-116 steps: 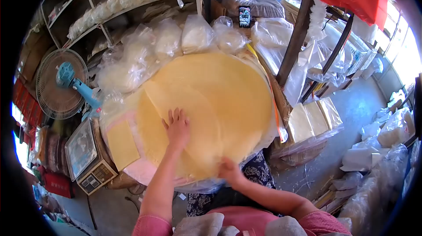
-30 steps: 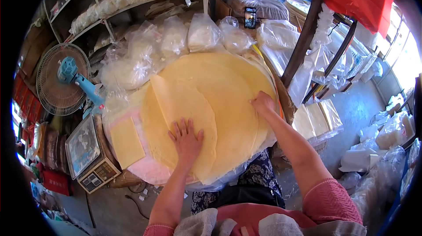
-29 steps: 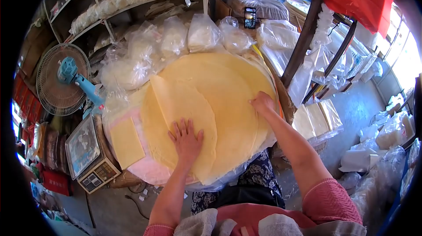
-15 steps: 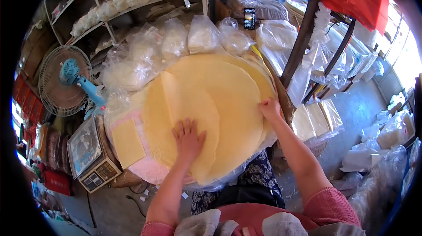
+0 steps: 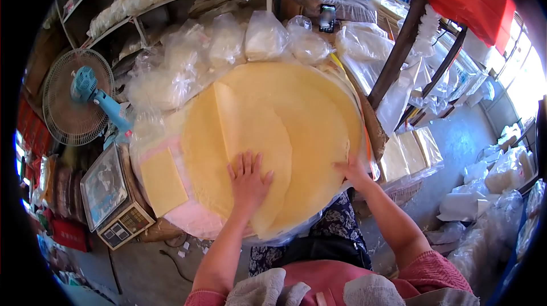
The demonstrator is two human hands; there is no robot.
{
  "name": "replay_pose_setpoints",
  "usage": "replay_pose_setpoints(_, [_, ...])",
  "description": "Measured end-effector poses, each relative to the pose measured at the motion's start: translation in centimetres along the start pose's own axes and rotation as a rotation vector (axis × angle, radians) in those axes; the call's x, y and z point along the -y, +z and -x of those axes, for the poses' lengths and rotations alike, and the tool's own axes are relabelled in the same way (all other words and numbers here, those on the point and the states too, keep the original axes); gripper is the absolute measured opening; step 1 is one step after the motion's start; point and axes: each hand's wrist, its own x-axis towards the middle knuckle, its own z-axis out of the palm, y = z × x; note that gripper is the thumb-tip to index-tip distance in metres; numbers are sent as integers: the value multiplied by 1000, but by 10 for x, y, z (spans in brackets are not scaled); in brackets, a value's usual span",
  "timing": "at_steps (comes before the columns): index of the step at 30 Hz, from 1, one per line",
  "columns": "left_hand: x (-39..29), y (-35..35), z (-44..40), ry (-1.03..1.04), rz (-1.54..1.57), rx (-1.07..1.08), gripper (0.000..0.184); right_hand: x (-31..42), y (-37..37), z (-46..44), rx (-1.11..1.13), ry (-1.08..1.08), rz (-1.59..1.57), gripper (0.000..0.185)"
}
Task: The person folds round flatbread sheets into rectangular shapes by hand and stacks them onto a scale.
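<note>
A stack of large, thin, round yellow sheets [image 5: 319, 118], which look like bean curd skin, lies on a round surface before me. The top sheet's left part is folded over, making a flap [image 5: 256, 129] with a straight crease on its left. My left hand [image 5: 249, 185] rests flat on this flap, fingers spread. At the stack's right edge, my right hand [image 5: 354, 173] pinches the rim of a yellow sheet between thumb and fingers. A folded yellow rectangular piece [image 5: 163, 182] lies on pink material [image 5: 196, 215] at the left.
A weighing scale [image 5: 117, 206] and a blue fan [image 5: 85, 87] stand at the left. Filled clear bags [image 5: 266, 38] line the back, near a phone [image 5: 327, 18]. A dark post [image 5: 399, 52] rises at the right, beside wrapped packs [image 5: 401, 155].
My right hand has moved down along the right edge, and the top sheet now reaches further right over the sheets below. My left hand stays flat on the flap.
</note>
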Motion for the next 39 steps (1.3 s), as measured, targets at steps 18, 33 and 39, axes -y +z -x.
replay_pose_setpoints(18, [4,-6,2,-6,328,-271,57,61,136,-1,623,-486,1227,61])
replay_pose_setpoints(33, [13,9,8,12,254,-440,21,14,79,61,174,-758,1092,41])
replay_pose_setpoints(39, [12,6,7,-1,250,-431,19,9,77,75,170,-781,1084,39])
